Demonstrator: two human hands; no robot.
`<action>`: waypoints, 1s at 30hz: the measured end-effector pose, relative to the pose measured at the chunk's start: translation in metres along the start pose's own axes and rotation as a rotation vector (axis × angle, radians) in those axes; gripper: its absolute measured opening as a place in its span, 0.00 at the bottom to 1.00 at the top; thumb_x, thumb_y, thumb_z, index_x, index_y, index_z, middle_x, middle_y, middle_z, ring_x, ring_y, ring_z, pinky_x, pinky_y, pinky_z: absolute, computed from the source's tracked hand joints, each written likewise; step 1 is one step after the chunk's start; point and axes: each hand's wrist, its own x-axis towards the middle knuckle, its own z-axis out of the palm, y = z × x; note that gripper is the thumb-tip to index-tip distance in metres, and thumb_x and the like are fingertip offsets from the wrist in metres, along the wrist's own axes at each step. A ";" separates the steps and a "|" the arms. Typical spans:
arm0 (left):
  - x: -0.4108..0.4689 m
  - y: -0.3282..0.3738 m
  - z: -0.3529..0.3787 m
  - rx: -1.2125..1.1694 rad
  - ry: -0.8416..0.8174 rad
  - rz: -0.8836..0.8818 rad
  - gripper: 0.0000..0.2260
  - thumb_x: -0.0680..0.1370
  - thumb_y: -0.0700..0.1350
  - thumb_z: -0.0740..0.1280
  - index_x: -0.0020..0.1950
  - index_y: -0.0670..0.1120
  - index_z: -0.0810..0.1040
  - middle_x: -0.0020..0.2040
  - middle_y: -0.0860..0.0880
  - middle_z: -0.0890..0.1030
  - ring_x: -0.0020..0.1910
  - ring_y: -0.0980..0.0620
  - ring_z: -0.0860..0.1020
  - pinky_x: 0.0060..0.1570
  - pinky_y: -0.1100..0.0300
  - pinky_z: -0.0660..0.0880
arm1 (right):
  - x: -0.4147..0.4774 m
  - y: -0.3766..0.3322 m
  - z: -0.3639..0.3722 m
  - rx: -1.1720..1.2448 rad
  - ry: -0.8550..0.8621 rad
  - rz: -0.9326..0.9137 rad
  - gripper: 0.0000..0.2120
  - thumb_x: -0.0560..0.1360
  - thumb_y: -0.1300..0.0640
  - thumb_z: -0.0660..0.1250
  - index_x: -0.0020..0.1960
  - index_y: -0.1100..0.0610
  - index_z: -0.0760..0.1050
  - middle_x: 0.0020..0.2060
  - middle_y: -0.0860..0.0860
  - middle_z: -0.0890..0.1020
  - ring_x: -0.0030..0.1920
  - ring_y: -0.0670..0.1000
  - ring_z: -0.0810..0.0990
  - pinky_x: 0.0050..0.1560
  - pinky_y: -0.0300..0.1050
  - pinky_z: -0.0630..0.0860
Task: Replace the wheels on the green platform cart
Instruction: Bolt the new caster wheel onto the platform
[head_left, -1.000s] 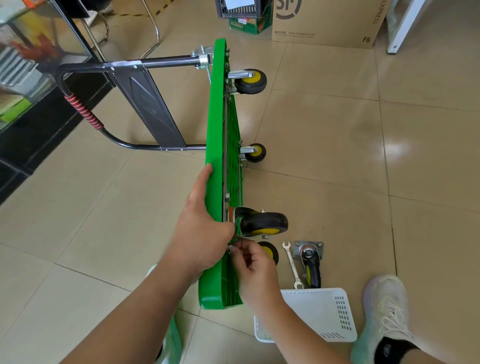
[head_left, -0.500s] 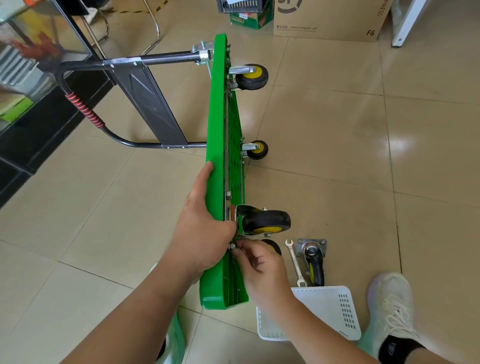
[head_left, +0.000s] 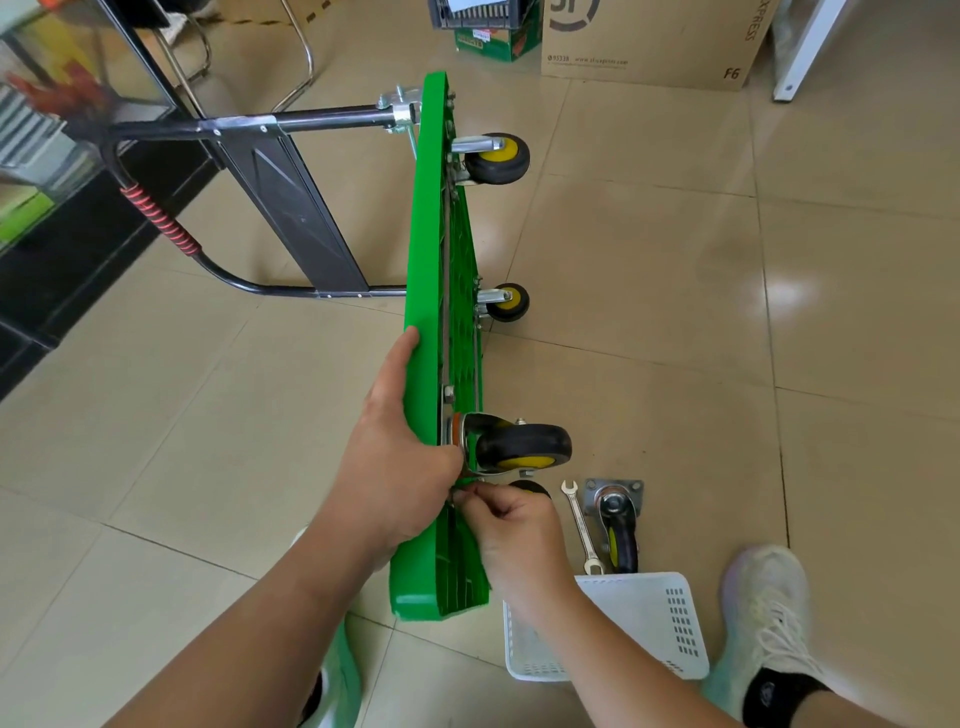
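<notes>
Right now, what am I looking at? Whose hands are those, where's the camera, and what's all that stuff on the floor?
There's no robot here. Those are a person's two hands, filmed by a camera worn on their head and looking down. The green cart stands tipped on its side on the tiled floor, with its wheels pointing right. The left hand grips the cart's edge. The right hand pinches a small part by the metal plate of a mounted wheel; the part is too tiny to name. Nearby on the floor lie a wrench, a loose wheel and a white basket.
</notes>
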 end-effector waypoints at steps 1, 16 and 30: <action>0.001 -0.001 0.000 0.000 -0.004 0.000 0.47 0.71 0.31 0.70 0.79 0.68 0.56 0.67 0.55 0.77 0.56 0.52 0.82 0.48 0.60 0.82 | 0.000 0.000 0.000 -0.004 0.020 0.024 0.13 0.69 0.46 0.72 0.38 0.57 0.86 0.29 0.47 0.83 0.32 0.44 0.77 0.35 0.39 0.73; 0.002 -0.003 0.003 -0.039 0.011 -0.012 0.48 0.69 0.31 0.70 0.78 0.69 0.58 0.65 0.55 0.79 0.57 0.49 0.82 0.52 0.52 0.83 | -0.005 0.009 -0.002 -0.070 0.049 -0.198 0.09 0.74 0.49 0.71 0.50 0.35 0.84 0.43 0.45 0.87 0.45 0.50 0.85 0.47 0.42 0.81; 0.003 -0.004 0.002 -0.032 0.017 0.016 0.48 0.69 0.31 0.71 0.79 0.67 0.58 0.64 0.55 0.79 0.56 0.50 0.82 0.56 0.50 0.82 | 0.007 0.021 -0.013 -0.355 0.012 -0.377 0.09 0.77 0.48 0.67 0.54 0.47 0.82 0.40 0.48 0.84 0.41 0.47 0.80 0.41 0.48 0.78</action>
